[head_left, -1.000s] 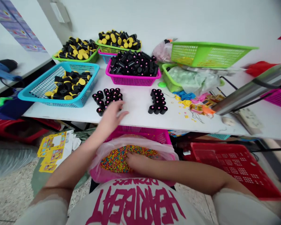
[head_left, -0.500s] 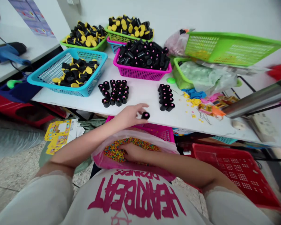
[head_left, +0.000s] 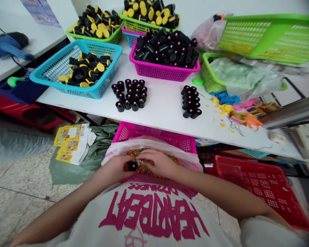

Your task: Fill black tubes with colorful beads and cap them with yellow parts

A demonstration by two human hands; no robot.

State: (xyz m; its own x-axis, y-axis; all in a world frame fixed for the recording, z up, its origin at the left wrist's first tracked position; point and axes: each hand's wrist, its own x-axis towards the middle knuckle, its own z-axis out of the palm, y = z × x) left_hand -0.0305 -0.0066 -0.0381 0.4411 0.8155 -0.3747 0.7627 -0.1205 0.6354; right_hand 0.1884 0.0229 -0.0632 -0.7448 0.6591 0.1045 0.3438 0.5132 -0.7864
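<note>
My left hand (head_left: 115, 168) grips a small black tube (head_left: 132, 166) over a pink basket (head_left: 134, 132) on my lap, lined with a plastic bag full of coloured beads (head_left: 170, 159). My right hand (head_left: 158, 163) is cupped over the beads right beside the tube's mouth, fingers curled with beads at their tips. On the white table (head_left: 164, 113) above stand two clusters of upright black tubes, one at the left (head_left: 130, 95) and one at the right (head_left: 190, 102).
A blue basket (head_left: 54, 73) and two green baskets (head_left: 79, 36) hold yellow-capped black tubes; a pink basket (head_left: 167, 71) holds open black tubes. Green baskets (head_left: 267, 34), plastic bags and small toy parts (head_left: 237, 115) lie at right. A red crate (head_left: 260, 185) and yellow cards (head_left: 69, 142) are on the floor.
My left hand picked a black tube off the table and brought it down to the bead basket. My right hand stayed in the beads and closed up to the tube.
</note>
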